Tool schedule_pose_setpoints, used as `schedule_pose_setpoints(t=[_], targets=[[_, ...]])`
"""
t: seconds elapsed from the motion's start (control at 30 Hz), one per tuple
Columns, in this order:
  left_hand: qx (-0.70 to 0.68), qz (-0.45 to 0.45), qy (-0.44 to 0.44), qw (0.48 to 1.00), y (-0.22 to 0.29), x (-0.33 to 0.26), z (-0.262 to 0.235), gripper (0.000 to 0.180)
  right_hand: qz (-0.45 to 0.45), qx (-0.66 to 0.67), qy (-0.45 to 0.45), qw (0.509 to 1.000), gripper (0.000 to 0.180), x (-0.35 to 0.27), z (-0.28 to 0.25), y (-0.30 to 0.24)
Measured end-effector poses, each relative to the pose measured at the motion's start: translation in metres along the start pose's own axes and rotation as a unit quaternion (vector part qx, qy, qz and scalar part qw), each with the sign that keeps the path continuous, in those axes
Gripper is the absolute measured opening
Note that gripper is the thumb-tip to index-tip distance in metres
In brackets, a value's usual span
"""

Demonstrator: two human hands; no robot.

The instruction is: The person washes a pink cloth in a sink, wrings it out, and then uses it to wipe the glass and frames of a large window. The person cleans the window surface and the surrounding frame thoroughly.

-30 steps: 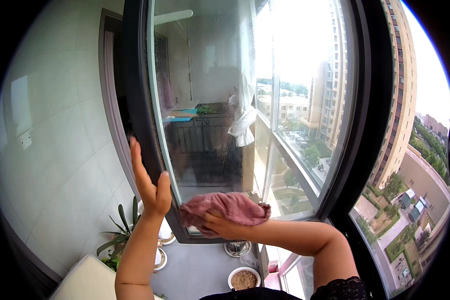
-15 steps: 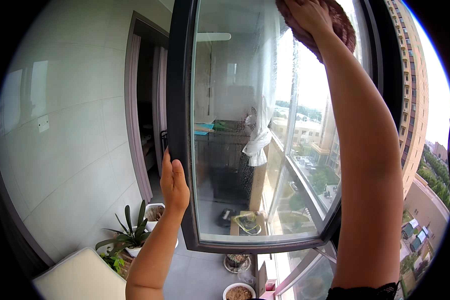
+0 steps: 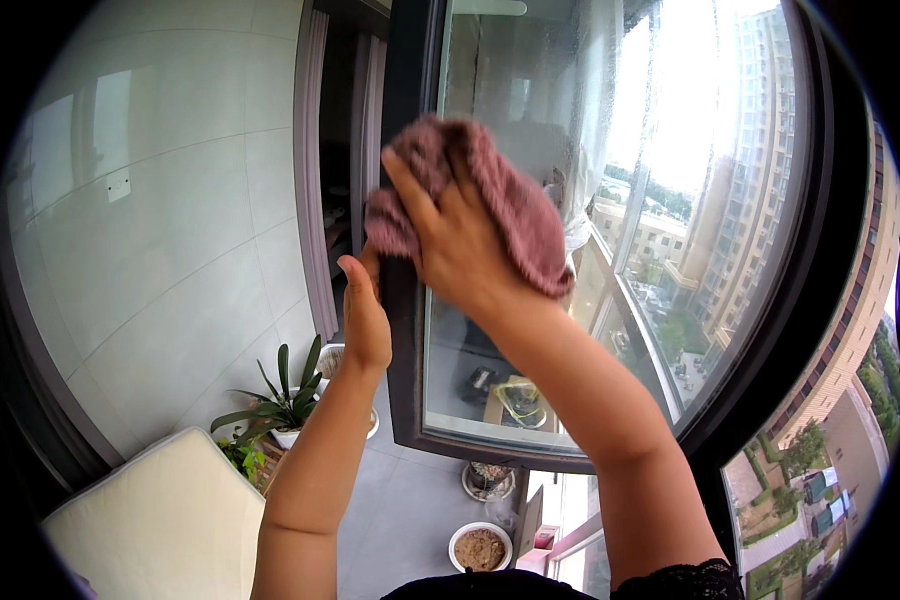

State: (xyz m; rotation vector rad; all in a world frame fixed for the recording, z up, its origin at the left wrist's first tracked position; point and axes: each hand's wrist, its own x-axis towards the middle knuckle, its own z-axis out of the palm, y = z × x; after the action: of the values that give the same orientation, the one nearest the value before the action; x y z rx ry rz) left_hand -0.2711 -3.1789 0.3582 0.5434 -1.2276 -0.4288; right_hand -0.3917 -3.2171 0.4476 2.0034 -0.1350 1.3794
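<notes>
A dark-framed window sash (image 3: pixel 407 385) stands swung open in front of me, its glass pane (image 3: pixel 530 110) streaked and misted in places. My left hand (image 3: pixel 367 325) grips the sash's left edge, thumb upright; most of its fingers are hidden behind the frame. Just above it, my right hand (image 3: pixel 465 245) presses a fluffy mauve cloth (image 3: pixel 520 200) against the left side of the pane. The cloth laps over the dark frame there, slightly smeared by motion, and the fingers lie spread across it.
Potted plants (image 3: pixel 288 405) and a cream cushioned piece (image 3: pixel 160 520) stand at lower left by the tiled wall (image 3: pixel 170 260). Below the sash are a pot of soil (image 3: pixel 480 548) and a smaller pot (image 3: pixel 488 482). On the right, the opening drops far to the ground outside.
My right hand has brought the cloth from the pane's upper right down and left to the frame's left side. My left hand keeps its hold on the edge. The view has shifted.
</notes>
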Motion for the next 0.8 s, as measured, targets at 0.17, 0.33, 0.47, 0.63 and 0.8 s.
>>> schedule_pose_setpoints(t=[0.17, 0.33, 0.47, 0.63, 0.8], targets=[[-0.012, -0.009, -0.011, 1.000, 0.008, 0.001, 0.011, 0.094, -0.036, 0.029, -0.283, 0.958, 0.066, -0.160, -0.012, -0.072], [-0.023, -0.008, -0.052, 0.998, 0.009, -0.002, -0.004, 0.096, -0.024, 0.052, -0.215, 0.975, 0.065, -0.104, -0.029, -0.037], [0.006, 0.010, -0.034, 0.999, 0.010, -0.005, -0.020, 0.095, -0.019, -0.055, 0.017, 0.998, 0.058, 0.069, -0.018, 0.032], [0.043, -0.020, -0.057, 0.997, 0.007, -0.002, -0.009, 0.101, 0.007, -0.178, -0.020, 0.984, 0.054, 0.244, -0.020, 0.111], [-0.035, -0.052, 0.021, 0.998, 0.025, 0.003, -0.048, 0.104, 0.180, -0.038, -0.132, 0.974, 0.038, 0.186, 0.029, 0.019]])
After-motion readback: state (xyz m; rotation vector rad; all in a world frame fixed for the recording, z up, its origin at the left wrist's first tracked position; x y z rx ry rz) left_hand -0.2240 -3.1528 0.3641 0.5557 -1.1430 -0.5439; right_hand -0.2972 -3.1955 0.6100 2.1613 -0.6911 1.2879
